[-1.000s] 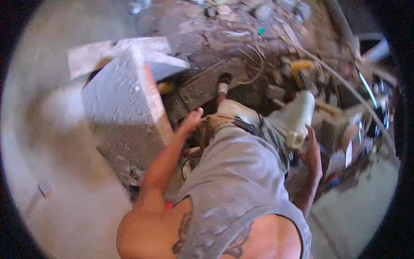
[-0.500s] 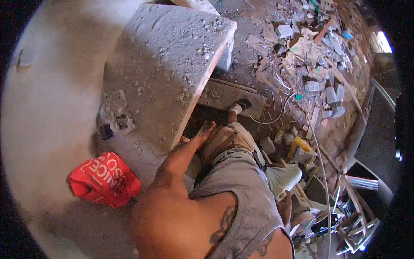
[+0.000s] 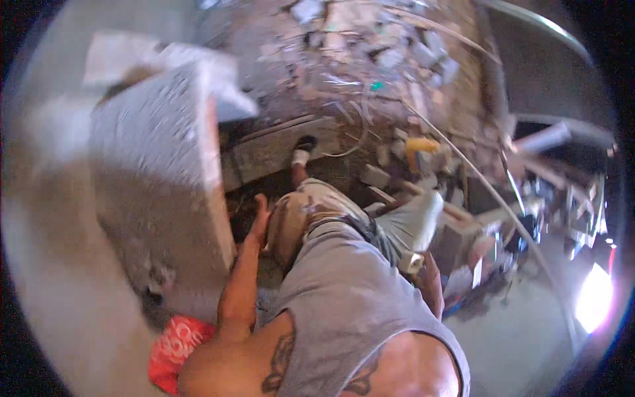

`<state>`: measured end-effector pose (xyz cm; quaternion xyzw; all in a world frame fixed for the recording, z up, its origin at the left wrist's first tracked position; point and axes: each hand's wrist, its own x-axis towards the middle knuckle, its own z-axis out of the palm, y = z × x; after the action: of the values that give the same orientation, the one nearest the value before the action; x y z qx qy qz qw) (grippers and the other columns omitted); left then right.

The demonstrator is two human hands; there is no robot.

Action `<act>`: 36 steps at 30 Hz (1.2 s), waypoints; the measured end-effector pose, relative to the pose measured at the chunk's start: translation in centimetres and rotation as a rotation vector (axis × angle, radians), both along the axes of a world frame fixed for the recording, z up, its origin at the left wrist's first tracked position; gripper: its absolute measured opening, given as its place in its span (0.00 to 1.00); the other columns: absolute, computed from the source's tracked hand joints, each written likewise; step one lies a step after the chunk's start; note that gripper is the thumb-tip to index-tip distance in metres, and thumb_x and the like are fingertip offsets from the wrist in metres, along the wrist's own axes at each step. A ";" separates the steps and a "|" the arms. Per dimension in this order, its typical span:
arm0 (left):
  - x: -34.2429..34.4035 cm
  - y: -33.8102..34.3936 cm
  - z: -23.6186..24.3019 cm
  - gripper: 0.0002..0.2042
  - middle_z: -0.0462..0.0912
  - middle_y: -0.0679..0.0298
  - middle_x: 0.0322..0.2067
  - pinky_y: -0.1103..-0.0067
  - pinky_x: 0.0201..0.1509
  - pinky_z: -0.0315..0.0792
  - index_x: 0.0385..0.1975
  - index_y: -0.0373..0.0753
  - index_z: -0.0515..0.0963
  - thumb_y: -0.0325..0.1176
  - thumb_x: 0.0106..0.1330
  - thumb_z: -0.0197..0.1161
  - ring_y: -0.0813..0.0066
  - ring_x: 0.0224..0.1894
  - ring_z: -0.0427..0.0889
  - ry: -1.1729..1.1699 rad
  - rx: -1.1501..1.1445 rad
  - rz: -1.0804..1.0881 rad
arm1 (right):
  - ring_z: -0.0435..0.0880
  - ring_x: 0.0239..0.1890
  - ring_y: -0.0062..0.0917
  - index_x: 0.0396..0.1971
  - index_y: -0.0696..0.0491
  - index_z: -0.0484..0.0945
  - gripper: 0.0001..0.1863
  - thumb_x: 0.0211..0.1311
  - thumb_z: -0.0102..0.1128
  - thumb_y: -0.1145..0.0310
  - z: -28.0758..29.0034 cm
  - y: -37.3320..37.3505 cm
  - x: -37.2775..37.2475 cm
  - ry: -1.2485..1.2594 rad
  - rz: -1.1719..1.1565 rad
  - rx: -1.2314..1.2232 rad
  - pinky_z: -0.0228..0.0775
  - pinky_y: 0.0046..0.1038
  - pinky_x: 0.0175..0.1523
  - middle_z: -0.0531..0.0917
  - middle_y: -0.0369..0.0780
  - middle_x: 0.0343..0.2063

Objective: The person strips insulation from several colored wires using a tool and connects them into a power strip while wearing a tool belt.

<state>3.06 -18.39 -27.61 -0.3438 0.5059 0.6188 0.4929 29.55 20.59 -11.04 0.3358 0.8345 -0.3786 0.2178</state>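
My left hand (image 3: 262, 215) hangs beside my left thigh, open, its fingers stretched forward and nothing visible in it. It is nearest to the edge of a thick, dusty grey slab (image 3: 155, 145) on the left. Along my right side, my right hand (image 3: 428, 264) is low and mostly in shadow, its fingers hidden. A small cream-coloured piece with a dark hole (image 3: 413, 263) shows next to it; whether the hand grips this piece I cannot tell. My legs are bent, in tan trousers (image 3: 288, 221), and one foot in a dark shoe (image 3: 305, 143) is forward.
A red printed bag (image 3: 173, 351) lies at lower left. Rubble and broken blocks (image 3: 390, 56) cover the ground ahead. At right are a yellow object (image 3: 422, 145), a long pale cable or rod (image 3: 476, 175) and scattered scrap pieces. A bright light (image 3: 594, 299) glares at far right.
My view has swung right, so the slab and red bag sit differently and the picture is blurred. My left hand stays by my thigh, its fingers showing straighter.
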 end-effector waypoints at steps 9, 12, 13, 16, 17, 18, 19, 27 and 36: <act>0.4 -3.8 -3.0 0.49 0.70 0.51 0.64 0.61 0.69 0.62 0.70 0.42 0.62 0.78 0.62 0.35 0.55 0.64 0.71 -0.026 0.089 -0.029 | 0.71 0.58 0.50 0.59 0.55 0.67 0.37 0.45 0.68 0.71 0.2 -3.1 0.0 -0.133 -0.123 0.285 0.62 0.47 0.62 0.75 0.48 0.52; -1.4 -4.3 -3.5 0.48 0.70 0.51 0.64 0.61 0.69 0.62 0.70 0.42 0.62 0.77 0.63 0.36 0.55 0.64 0.71 -0.037 0.109 -0.063 | 0.65 0.67 0.47 0.64 0.55 0.64 0.41 0.48 0.70 0.65 -1.7 -3.6 4.4 -0.269 -0.011 0.356 0.57 0.45 0.70 0.71 0.47 0.61; -1.9 -4.4 -4.1 0.47 0.70 0.51 0.64 0.61 0.68 0.63 0.70 0.42 0.62 0.77 0.63 0.36 0.56 0.64 0.72 -0.053 0.122 -0.076 | 0.58 0.72 0.45 0.68 0.53 0.62 0.44 0.49 0.72 0.61 -1.1 -2.9 3.9 -0.395 -0.075 0.208 0.50 0.44 0.75 0.66 0.45 0.67; -3.5 -4.2 -6.3 0.47 0.71 0.52 0.63 0.62 0.68 0.63 0.70 0.42 0.62 0.76 0.64 0.36 0.56 0.63 0.72 -0.106 0.169 -0.120 | 0.60 0.71 0.46 0.66 0.54 0.63 0.44 0.47 0.73 0.62 -0.8 -2.3 5.0 -0.289 -0.114 0.139 0.52 0.44 0.74 0.67 0.47 0.66; -4.0 -4.2 -7.0 0.46 0.71 0.52 0.63 0.62 0.68 0.63 0.70 0.42 0.62 0.76 0.64 0.36 0.56 0.63 0.72 -0.122 0.197 -0.138 | 0.60 0.71 0.46 0.66 0.54 0.63 0.44 0.47 0.73 0.62 -0.7 -2.4 5.7 -0.289 -0.111 0.131 0.52 0.44 0.74 0.67 0.47 0.66; -4.5 -3.4 -8.0 0.46 0.71 0.52 0.63 0.62 0.68 0.63 0.70 0.42 0.62 0.76 0.64 0.36 0.56 0.63 0.72 -0.140 0.239 -0.161 | 0.61 0.70 0.46 0.66 0.54 0.63 0.45 0.45 0.73 0.63 -0.8 -2.3 6.6 -0.253 -0.095 0.168 0.53 0.44 0.73 0.67 0.48 0.65; -5.2 -2.6 -9.2 0.46 0.71 0.52 0.63 0.62 0.68 0.63 0.70 0.42 0.62 0.75 0.65 0.36 0.56 0.63 0.72 -0.160 0.277 -0.192 | 0.62 0.69 0.47 0.65 0.55 0.64 0.45 0.43 0.74 0.64 -1.1 -2.6 7.1 -0.216 -0.079 0.200 0.54 0.44 0.72 0.68 0.50 0.65; -3.5 -2.9 -12.8 0.44 0.72 0.52 0.63 0.62 0.68 0.64 0.70 0.42 0.63 0.73 0.67 0.36 0.57 0.63 0.73 -0.322 0.481 -0.134 | 0.66 0.66 0.46 0.63 0.54 0.65 0.47 0.38 0.75 0.64 -1.9 -1.2 3.0 -0.209 -0.058 0.158 0.57 0.49 0.69 0.71 0.49 0.61; -4.1 -7.1 -7.0 0.30 0.76 0.57 0.58 0.67 0.65 0.67 0.60 0.43 0.74 0.62 0.71 0.50 0.62 0.62 0.73 0.071 -0.178 -0.415 | 0.62 0.69 0.44 0.69 0.52 0.57 0.58 0.35 0.82 0.58 6.9 -2.0 -11.8 -0.231 0.246 0.380 0.59 0.43 0.70 0.65 0.49 0.66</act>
<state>-1.02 -25.50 -34.57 -0.2522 0.6355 0.4688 0.5593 17.78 18.58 -4.18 0.3078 0.8949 -0.1448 0.2889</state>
